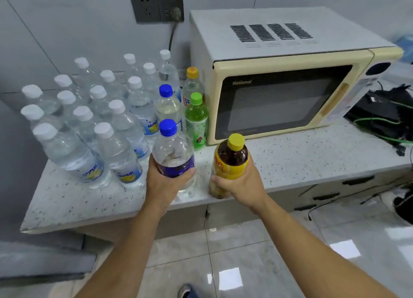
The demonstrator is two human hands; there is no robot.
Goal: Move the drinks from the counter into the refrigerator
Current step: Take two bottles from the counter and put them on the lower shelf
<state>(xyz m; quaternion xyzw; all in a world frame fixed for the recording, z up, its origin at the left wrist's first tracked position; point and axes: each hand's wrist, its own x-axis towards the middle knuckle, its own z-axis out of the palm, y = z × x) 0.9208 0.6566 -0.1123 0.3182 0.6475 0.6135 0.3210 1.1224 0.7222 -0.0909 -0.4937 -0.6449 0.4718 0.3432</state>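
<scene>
My left hand [164, 181] grips a clear bottle with a blue cap and dark blue label [173, 150] near the front edge of the speckled white counter [301, 154]. Just to its right, my right hand [240, 186] grips a brown tea bottle with a yellow cap and yellow label [231, 159]. Both bottles are upright. Behind them stand another blue-capped clear bottle [168, 105], a green bottle with a green cap [196, 121] and a yellow-capped pale bottle [192, 83]. Several white-capped water bottles [96, 123] fill the counter's left part. The refrigerator is not in view.
A cream microwave [283, 80] stands on the counter at the right, close behind the tea bottle. Black gear with green cables [384, 116] lies at the far right. A wall socket with a plug [156, 6] sits above. Below are glossy floor tiles [234, 264] and my shoe [186, 291].
</scene>
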